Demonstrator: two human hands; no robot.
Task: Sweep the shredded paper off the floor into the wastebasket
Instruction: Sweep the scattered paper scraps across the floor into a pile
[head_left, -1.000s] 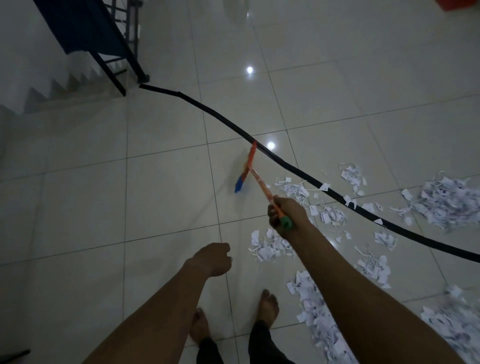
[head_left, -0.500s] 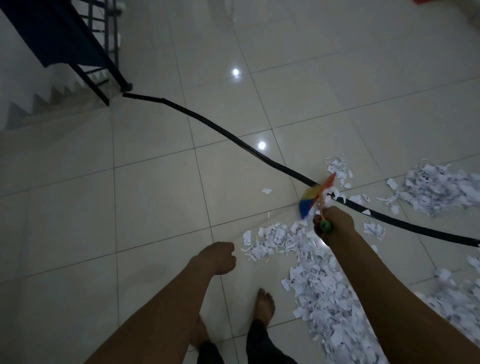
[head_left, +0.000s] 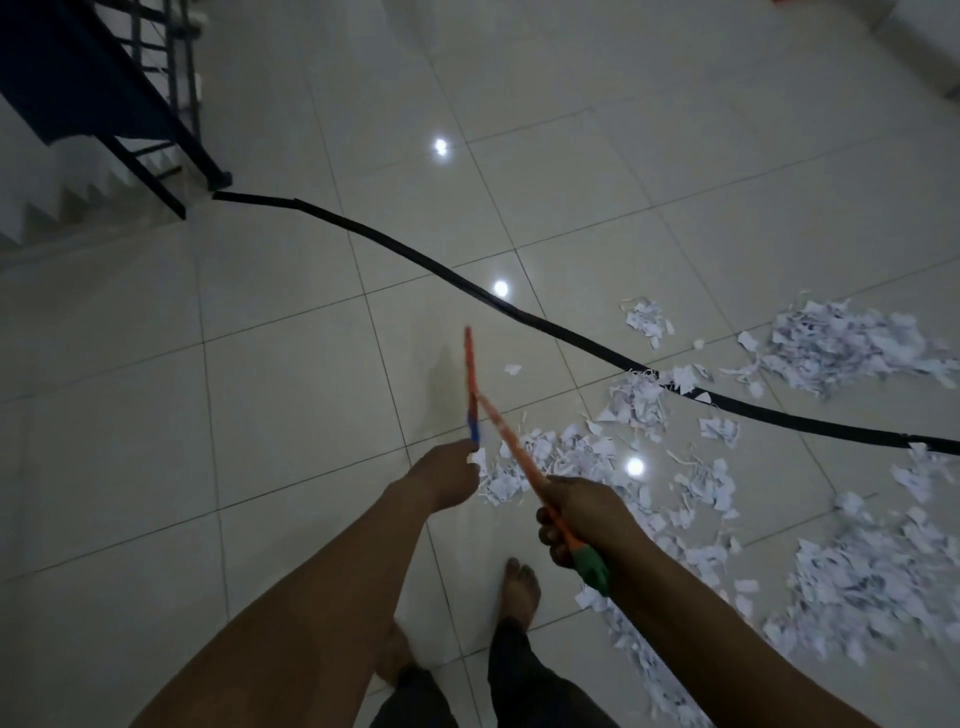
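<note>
My right hand (head_left: 582, 514) grips the orange handle of a small broom (head_left: 511, 447) near its green end. The broom's thin orange and blue head (head_left: 471, 384) stands edge-on over the tiles, left of the paper. Shredded white paper (head_left: 561, 457) lies scattered just right of the broom head, with thicker heaps at the right (head_left: 852, 353) and lower right (head_left: 852, 587). My left hand (head_left: 447, 475) is curled in a loose fist with nothing in it, close to the blue tip of the broom head. No wastebasket shows.
A black strip (head_left: 545, 327) runs across the pale tiled floor (head_left: 291, 395) from the stair rail post (head_left: 218, 179) to the right edge. Stairs (head_left: 62, 208) descend at the upper left. My bare feet (head_left: 519, 587) stand at the bottom centre.
The broom head swung right into the paper by the black strip, then back left to the bare tiles. My right hand came nearer to me. My left hand stayed curled.
</note>
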